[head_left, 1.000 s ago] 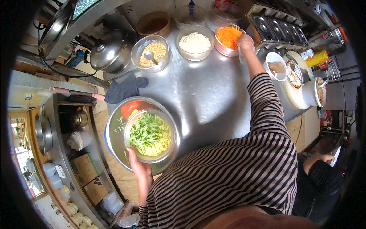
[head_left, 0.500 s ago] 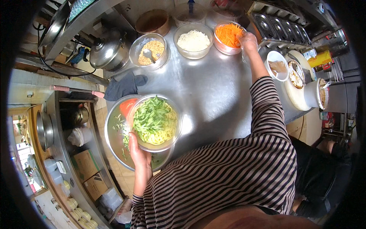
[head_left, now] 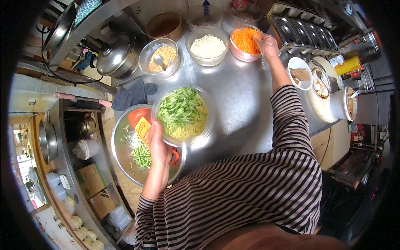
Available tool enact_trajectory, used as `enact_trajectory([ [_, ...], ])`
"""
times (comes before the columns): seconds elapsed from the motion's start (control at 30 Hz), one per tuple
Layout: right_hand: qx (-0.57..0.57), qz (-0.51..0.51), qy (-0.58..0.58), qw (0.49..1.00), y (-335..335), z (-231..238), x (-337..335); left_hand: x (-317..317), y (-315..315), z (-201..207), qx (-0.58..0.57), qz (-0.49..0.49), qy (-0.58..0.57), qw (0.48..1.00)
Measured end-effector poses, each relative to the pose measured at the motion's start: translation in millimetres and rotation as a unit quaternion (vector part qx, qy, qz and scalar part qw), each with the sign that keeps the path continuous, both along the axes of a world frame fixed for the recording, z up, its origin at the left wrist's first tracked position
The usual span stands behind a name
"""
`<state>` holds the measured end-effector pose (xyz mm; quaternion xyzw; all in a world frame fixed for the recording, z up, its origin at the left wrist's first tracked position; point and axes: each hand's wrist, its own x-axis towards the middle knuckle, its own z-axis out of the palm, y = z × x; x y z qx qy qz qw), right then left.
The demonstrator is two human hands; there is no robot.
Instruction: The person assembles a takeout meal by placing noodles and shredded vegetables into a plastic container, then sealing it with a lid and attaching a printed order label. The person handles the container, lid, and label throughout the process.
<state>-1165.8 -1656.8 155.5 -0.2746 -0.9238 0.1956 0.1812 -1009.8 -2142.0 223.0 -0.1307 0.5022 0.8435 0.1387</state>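
My left hand (head_left: 160,143) grips the side of a clear bowl (head_left: 211,121) of yellow noodles (head_left: 189,126), topped with cucumber shreds (head_left: 180,105). The bowl is held over the table, partly above a large steel basin (head_left: 119,164). In that basin lie an orange grater (head_left: 143,128) with a red frame and more cucumber shreds (head_left: 141,156). My right hand (head_left: 268,45), in a thin clear plastic glove, reaches to the far bowl of shredded carrot (head_left: 246,40). Its fingers are curled into the carrot at the bowl's right side; the fingertips are partly hidden.
Along the back of the steel table (head_left: 233,96) stand a bowl of white shreds (head_left: 208,46) and a bowl of crushed tan topping (head_left: 162,58) with a spoon. A lidded pot (head_left: 116,56) and dark cloth (head_left: 134,94) are at left. White tubs (head_left: 300,73) stand at right.
My left hand has moved the noodle bowl rightward and slightly away from me, uncovering the grater in the basin. My right hand stays at the carrot bowl, its fingers shifted over the carrot.
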Motion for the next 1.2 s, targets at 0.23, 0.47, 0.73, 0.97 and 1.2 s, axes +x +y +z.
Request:
enact_trajectory([
  [0.23, -0.392, -0.016, 0.225, 0.892, 4, -6, -9, -21, 25, -11, 0.006, -0.041, -0.028, 0.999],
  [0.47, -0.51, 0.183, 0.325, 0.775, -45, 60, 32, -43, 57, -27, 0.043, -0.03, -0.056, 0.997],
  [0.73, -0.366, 0.398, -0.021, 0.841, -185, 116, 113, -55, 62, -46, -0.037, -0.046, -0.063, 0.996],
  [0.97, -0.158, 0.417, -0.059, 0.893, -225, 114, 123, -47, 56, -52, 0.001, -0.04, -0.079, 0.996],
  [1.2, -0.004, 0.552, 0.003, 0.834, -238, 102, 123, -48, 53, -54, 0.031, -0.038, -0.063, 0.997],
])
